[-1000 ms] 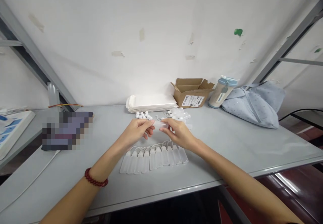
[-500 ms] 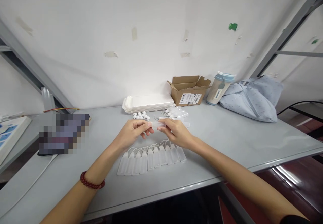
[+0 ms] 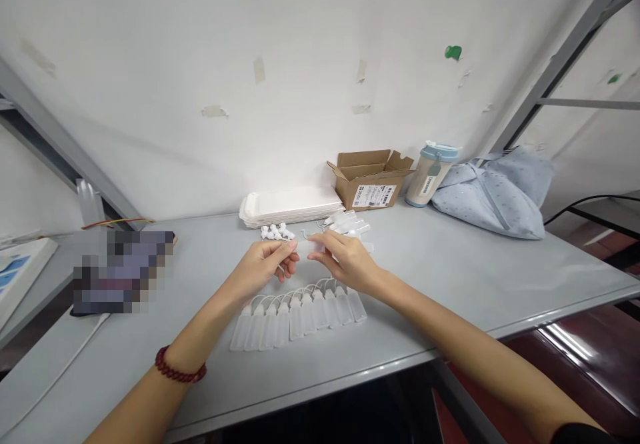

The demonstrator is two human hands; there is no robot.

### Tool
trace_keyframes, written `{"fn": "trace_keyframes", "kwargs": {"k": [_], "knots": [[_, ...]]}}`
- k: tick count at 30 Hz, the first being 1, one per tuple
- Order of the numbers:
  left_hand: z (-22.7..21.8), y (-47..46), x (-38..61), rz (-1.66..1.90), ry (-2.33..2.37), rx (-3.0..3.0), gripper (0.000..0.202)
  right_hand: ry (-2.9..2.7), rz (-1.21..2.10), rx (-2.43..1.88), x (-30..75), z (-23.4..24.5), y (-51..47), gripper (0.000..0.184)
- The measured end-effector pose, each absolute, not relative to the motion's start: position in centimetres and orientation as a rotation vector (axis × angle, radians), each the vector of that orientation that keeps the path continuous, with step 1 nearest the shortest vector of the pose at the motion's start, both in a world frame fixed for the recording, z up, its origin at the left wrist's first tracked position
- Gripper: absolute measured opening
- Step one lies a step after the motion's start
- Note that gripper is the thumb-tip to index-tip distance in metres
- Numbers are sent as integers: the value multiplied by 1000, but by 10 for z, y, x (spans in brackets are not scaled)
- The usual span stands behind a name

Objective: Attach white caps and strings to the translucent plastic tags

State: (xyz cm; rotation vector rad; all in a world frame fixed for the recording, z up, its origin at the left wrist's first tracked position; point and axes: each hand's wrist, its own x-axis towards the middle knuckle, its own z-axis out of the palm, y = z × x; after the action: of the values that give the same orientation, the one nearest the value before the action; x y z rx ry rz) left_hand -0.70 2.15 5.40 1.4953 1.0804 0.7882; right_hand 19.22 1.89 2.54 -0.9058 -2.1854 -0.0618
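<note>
A small translucent plastic bottle (image 3: 303, 247) lies level between my hands, just above the table. My left hand (image 3: 267, 263) pinches its left end between thumb and fingers. At the other end, my right hand (image 3: 347, 257) has its thumb below and fingers above the bottle, closed about it; the contact is partly hidden. White caps (image 3: 277, 232) sit in a small heap behind my left hand. More translucent bottles (image 3: 350, 223) lie beyond my right hand. Nearer me, several capped bottles with looped cords (image 3: 300, 317) form a slanting row.
A stack of white trays (image 3: 295, 204), an open cardboard box (image 3: 373, 181), a tumbler (image 3: 431, 174) and a light blue cloth bag (image 3: 493, 197) stand along the wall. At left, a blurred phone-like device (image 3: 125, 271) trails a white cable (image 3: 63, 371). The grey table (image 3: 450, 271) ends at a front edge.
The view has shifted slightly. My right thumb and fingers sit a little further apart at the bottle's end; my left hand still pinches it. The row of bottles is unchanged.
</note>
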Motion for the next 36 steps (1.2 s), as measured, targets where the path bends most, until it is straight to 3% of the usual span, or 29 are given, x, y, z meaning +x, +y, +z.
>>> {"fn": "trace_keyframes", "kwargs": {"k": [12,17,24,36], "knots": [[55,24,-12,837,991,1606,37,-2217,-78,-914,192,24,20,31],[62,20,-9,857,983,1667,31,-2189,79,-922,193,28,19,32],[60,18,-6,831,997,1592,39,-2063,487,-966,189,43,13,32],[51,21,-7,849,983,1499,36,-2086,474,-966,190,40,14,31]]}}
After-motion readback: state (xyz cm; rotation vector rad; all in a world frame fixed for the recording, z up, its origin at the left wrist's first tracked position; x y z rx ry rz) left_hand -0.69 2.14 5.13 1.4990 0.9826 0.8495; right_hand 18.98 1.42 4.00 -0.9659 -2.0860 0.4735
